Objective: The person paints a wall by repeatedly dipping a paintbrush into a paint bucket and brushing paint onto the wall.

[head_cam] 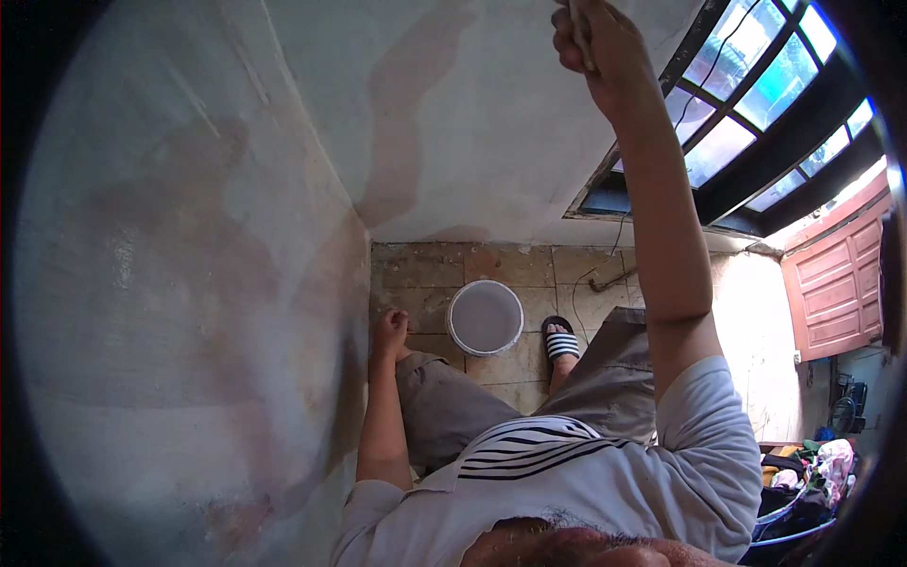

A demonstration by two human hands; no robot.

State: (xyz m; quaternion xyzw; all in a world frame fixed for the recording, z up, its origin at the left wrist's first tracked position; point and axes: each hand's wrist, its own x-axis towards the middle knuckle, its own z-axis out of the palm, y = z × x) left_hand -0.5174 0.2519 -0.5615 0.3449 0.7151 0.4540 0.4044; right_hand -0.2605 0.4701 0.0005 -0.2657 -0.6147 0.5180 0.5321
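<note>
My right hand is raised at the top of the view, in front of the wall. Its fingers wrap around a pale handle; the tool's far end lies beyond the picture's edge. My left hand hangs low beside the left wall, just past my knee. Its fingers are curled in, and nothing shows in them. On the floor between my feet stands a round white bucket holding a pale greyish liquid. The plastered front wall meets the blotchy left wall at a corner.
A dark-framed window fills the upper right, with a thin black cable running down to the tiled floor. A bent dark object lies near the wall. A pink panelled door and a heaped laundry basket are on the right.
</note>
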